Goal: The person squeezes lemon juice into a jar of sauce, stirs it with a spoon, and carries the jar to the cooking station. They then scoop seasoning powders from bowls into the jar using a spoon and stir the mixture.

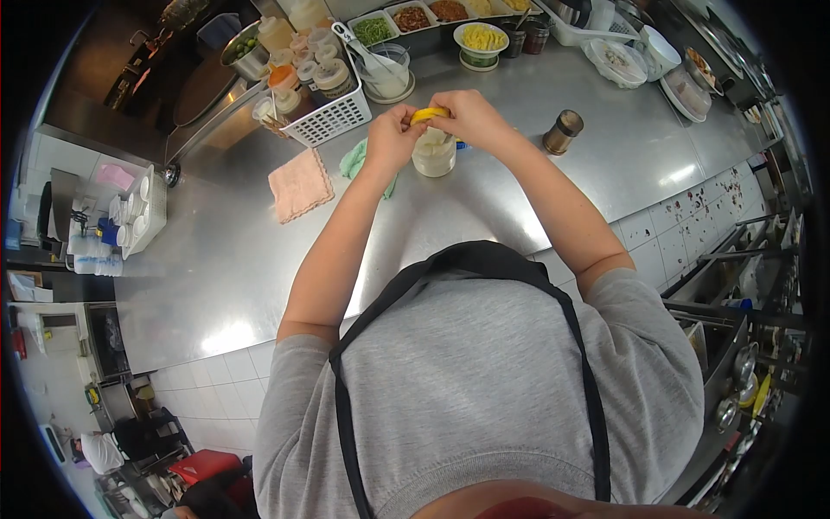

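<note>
Both hands meet over a clear jar [434,156] with pale, creamy contents, which stands on the steel counter. Between them is a small curved yellow piece [430,114], possibly a lid or a slice of fruit; I cannot tell which. My left hand [393,134] pinches its left side with closed fingers. On the other side, my right hand [474,118] grips it, the fingers bent over the top. A green cloth [354,159] lies beside the jar, partly hidden by my left forearm.
A white basket [333,121] of sauce bottles stands behind a pink cloth [300,185]. Near it is a tub with a white-handled utensil [386,76]. A yellow-filled bowl [481,43] sits behind my hands; a brown-filled shaker [563,132] stands right. Food trays [411,17] line the back.
</note>
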{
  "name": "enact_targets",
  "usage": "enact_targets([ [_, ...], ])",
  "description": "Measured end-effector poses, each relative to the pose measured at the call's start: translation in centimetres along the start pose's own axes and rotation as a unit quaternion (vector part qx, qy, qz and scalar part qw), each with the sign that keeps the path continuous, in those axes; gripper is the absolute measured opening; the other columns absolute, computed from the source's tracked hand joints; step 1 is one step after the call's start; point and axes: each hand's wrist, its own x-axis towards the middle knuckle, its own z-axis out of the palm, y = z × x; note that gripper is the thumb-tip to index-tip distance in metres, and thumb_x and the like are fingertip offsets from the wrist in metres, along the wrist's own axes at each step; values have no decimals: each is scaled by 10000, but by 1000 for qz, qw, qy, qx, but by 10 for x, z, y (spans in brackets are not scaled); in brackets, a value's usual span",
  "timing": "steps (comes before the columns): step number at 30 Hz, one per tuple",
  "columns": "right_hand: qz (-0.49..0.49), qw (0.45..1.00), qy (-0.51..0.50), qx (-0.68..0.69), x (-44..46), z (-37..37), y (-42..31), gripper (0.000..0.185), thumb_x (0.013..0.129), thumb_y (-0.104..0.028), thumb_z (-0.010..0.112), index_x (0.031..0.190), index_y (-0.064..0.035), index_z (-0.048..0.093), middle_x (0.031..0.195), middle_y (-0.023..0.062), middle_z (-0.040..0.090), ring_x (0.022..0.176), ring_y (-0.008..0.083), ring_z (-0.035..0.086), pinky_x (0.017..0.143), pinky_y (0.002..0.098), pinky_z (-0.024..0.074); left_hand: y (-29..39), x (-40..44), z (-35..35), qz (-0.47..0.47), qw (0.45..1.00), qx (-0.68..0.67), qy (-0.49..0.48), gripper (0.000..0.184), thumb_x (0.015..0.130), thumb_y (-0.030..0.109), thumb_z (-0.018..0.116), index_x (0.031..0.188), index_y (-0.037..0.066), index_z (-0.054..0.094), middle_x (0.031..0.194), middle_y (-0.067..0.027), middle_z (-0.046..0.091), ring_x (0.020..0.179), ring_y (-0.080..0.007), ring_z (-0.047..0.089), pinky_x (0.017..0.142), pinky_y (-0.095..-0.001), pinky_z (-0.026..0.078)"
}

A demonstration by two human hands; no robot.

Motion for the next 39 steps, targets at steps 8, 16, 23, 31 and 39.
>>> enact_targets([
  [8,12,1000,0,24,1,1,4,187,730,-170,668,823,-9,643,688,168,624,646,313,620,596,380,475,-5,3,-4,6,1000,-7,-27,199,803,0,647,994,-17,595,846,-22,640,721,-67,569,654,-196,451],
  [16,42,997,-14,69,3,-1,2,189,746,-174,681,808,1,645,651,132,637,575,215,636,559,332,487,2,-1,-15,-49,993,-85,-59,199,818,110,671,992,44,600,847,16,631,721,-39,558,600,-183,438],
  [23,35,997,-27,55,3,-1,5,189,741,-167,670,830,-1,651,676,137,643,601,218,646,574,335,493,0,-2,-12,-46,995,-68,-63,140,834,127,654,942,49,609,787,36,619,668,-27,534,579,-179,409],
  [31,16,999,-22,16,3,1,4,178,742,-156,658,844,-10,654,682,148,634,606,230,643,580,349,490,-7,2,-11,-38,997,-15,-68,89,858,116,626,889,35,606,736,16,615,641,-36,529,563,-194,395],
  [39,13,998,-29,48,2,-1,3,154,747,-133,647,841,-11,655,672,142,635,582,214,647,564,331,499,-6,4,-11,-31,997,13,-73,79,860,102,620,885,29,602,734,9,616,642,-47,537,573,-200,406],
])
